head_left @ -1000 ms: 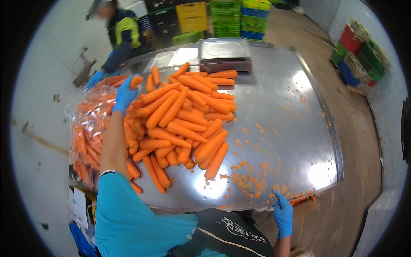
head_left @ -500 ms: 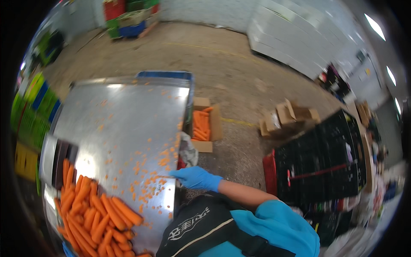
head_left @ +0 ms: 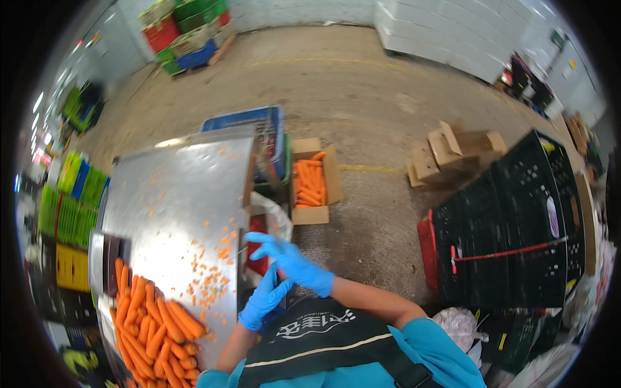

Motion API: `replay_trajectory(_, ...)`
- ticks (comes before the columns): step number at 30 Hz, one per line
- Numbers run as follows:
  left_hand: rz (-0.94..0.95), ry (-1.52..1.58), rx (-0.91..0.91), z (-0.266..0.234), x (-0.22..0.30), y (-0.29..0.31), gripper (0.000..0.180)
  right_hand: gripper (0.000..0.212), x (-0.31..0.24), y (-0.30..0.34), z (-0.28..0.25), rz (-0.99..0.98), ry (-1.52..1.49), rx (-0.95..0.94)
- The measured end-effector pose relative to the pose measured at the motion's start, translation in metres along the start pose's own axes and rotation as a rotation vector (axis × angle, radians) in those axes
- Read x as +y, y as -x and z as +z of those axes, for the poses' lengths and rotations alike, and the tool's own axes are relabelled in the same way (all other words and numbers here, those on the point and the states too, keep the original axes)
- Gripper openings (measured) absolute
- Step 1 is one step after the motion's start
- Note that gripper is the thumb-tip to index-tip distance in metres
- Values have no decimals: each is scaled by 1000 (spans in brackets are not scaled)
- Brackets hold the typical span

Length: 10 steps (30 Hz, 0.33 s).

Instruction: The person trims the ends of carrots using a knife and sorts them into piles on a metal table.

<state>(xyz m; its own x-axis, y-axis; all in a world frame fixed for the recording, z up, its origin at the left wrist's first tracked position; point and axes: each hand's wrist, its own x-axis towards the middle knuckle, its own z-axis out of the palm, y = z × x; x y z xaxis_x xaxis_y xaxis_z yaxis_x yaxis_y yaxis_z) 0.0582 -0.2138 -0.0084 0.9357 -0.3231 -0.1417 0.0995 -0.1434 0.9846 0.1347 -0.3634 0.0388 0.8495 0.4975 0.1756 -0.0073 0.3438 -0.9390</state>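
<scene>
Both hands are in blue gloves and meet just off the right edge of a steel table. My right hand reaches leftward with its fingers stretched and apart, holding nothing I can see. Below it, my left hand points upward, finger and thumb apart, touching or nearly touching the right hand's lower side. A heap of carrots covers the table's near left corner. Small orange scraps lie scattered between the heap and my hands. Beside the table, a cardboard box holds more carrots.
A blue crate and a whitish bag adjoin the table's right side. Black crates are stacked at right, with open cartons behind them. Green crates stand at left. A dark box-shaped part rises at the table's left edge.
My left hand has come into view beside the right one. The right hand has left the table edge near the scraps. The view has shifted, so the table sits further left.
</scene>
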Motion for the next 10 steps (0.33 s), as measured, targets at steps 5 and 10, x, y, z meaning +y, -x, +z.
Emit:
replay_trajectory(5,-22,8,487,-6,41,-51,28,85,-57,20,-105,257,614,-61)
replay_trajectory(10,-352,-834,905,-181,-84,-6,23,56,-114,57,-251,-50,423,473)
